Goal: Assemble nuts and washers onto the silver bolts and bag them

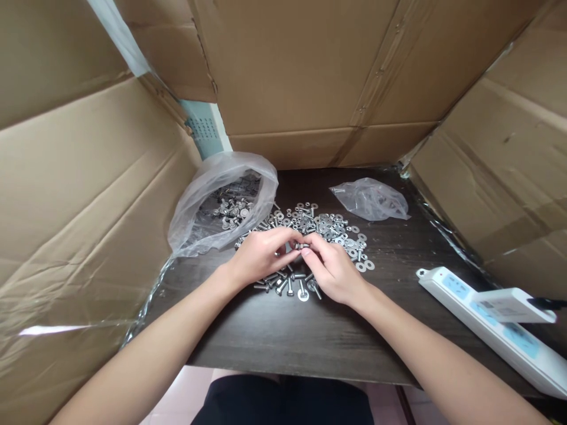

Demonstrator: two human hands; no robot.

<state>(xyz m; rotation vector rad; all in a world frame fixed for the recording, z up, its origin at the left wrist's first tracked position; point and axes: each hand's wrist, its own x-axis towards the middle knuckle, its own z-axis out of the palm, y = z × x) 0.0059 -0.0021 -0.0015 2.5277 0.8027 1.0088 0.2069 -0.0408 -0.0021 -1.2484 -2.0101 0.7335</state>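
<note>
My left hand [261, 252] and my right hand [333, 265] meet above the dark table, both closed on one small metal bolt [302, 246]. The bolt lies roughly level between the fingertips of both hands; a nut seems to sit on it, partly hidden by fingers. Behind and around the hands spreads a pile of loose washers [325, 224], nuts and bolts. Just in front of the hands lie several bolts [290, 286], and one stands by a large flat washer [303, 294].
An open clear plastic bag [186, 230] holding bolts with washers [234, 212] stands at left. A crumpled plastic bag [370, 199] lies at back right. A white power strip [487, 330] with a plugged-in adapter [514, 305] lies at right. Cardboard walls [310, 71] enclose the table [274, 336].
</note>
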